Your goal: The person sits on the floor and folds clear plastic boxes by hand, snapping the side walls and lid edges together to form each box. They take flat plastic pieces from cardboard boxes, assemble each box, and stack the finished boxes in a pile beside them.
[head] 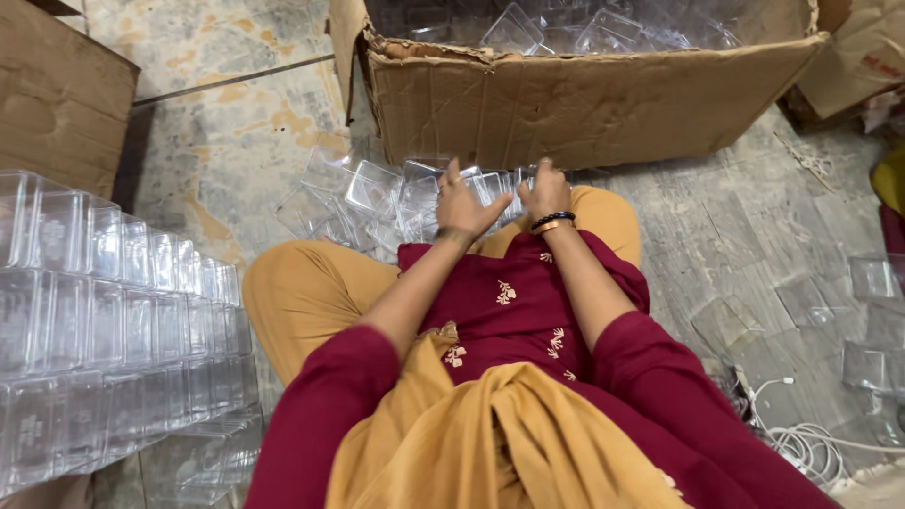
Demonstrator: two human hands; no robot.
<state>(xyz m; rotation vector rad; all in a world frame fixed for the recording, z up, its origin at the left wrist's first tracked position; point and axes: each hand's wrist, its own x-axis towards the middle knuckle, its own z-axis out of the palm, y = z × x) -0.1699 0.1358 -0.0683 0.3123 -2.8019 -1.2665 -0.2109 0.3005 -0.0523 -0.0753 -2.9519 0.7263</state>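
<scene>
I sit cross-legged on the floor in maroon and mustard clothes. My left hand (462,205) and my right hand (544,192) are close together just past my knees, both gripping a clear plastic box (497,188) between them. A loose pile of clear plastic boxes (363,198) lies on the floor right in front of my hands and to their left. My right wrist wears a black bead bracelet and an orange band.
A torn cardboard carton (584,104) holding more clear boxes stands straight ahead. Stacked rows of clear boxes (104,311) fill the left. Another carton (57,94) is far left. A few clear boxes (872,320) and a white cable (801,443) lie at right.
</scene>
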